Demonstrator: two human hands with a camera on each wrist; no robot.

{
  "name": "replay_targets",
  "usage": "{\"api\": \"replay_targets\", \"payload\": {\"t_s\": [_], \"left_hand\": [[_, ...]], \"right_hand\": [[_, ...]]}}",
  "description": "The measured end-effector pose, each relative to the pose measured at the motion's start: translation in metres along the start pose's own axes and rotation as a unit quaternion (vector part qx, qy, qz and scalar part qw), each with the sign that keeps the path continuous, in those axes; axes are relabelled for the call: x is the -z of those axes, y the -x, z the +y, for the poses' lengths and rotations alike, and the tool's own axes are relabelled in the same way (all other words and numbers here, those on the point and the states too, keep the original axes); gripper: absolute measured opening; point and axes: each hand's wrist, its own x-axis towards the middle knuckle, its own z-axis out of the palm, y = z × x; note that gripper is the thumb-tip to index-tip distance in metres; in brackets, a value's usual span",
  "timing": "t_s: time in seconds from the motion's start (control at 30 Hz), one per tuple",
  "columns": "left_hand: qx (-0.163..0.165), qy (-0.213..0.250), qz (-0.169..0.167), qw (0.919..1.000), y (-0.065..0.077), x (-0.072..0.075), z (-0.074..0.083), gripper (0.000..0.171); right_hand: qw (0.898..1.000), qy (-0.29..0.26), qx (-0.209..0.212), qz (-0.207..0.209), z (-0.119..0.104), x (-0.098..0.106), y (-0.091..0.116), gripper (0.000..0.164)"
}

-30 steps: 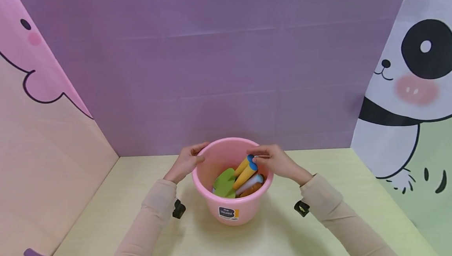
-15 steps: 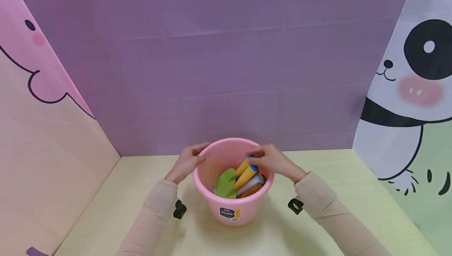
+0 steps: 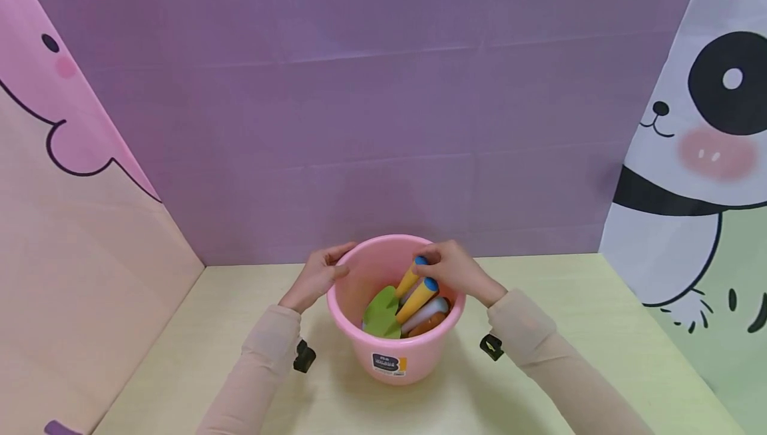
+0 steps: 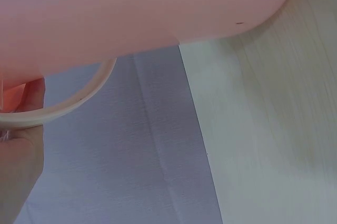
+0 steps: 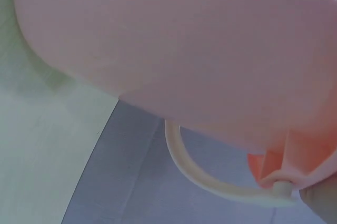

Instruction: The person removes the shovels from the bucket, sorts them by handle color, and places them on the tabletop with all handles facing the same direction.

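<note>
Farther yellow stick [image 3: 407,282] higher, apparently pinched between right fingers [image 3: 433,253]; left fingers [image 3: 339,271] around bucket rim [image 3: 367,336]

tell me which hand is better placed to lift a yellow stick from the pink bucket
Probably the right hand: it pinches one yellow stick by its blue end. The left hand holds the pink bucket by its left side, so seems better placed for steadying.

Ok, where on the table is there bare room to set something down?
Bare table shows between the left sleeve and peach wall, and between the right sleeve and panda wall. Inside the pink bucket it's crowded: yellow sticks and a green piece, with the right hand pinching one stick.
</note>
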Motion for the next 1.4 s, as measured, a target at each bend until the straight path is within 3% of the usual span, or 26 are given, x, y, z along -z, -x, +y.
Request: {"api": "replay_targets", "payload": {"t_s": [0.2, 0.47, 0.63, 1.07, 1.27, 1.4], "left_hand": [[-0.003, 0.003, -0.002, 1.0000, 0.000, -0.001, -0.001, 0.051], [-0.003, -0.001, 0.003, 1.0000, 0.001, 0.002, -0.002, 0.051], [-0.009, 0.003, -0.002, 1.0000, 0.001, -0.002, -0.001, 0.051], [-0.012, 0.002, -0.007, 0.9999, 0.001, -0.004, 0.000, 0.052], [-0.009, 0.005, -0.009, 0.9999, 0.001, -0.002, 0.000, 0.052], [-0.009, 0.007, -0.009, 0.9999, 0.001, -0.002, -0.001, 0.051]], "right_hand": [[1.000, 0.020, 0.010, -0.005, -0.001, -0.003, -0.009, 0.031], [0.997, 0.059, 0.023, -0.037, -0.004, -0.005, -0.019, 0.020], [0.995, 0.067, 0.007, -0.068, -0.001, -0.007, -0.020, 0.017], [0.995, 0.076, 0.008, -0.069, -0.001, -0.006, -0.019, 0.021], [0.994, 0.088, 0.031, -0.065, -0.005, -0.006, -0.017, 0.020], [0.994, 0.072, 0.030, -0.071, -0.006, -0.005, -0.014, 0.020]]}}
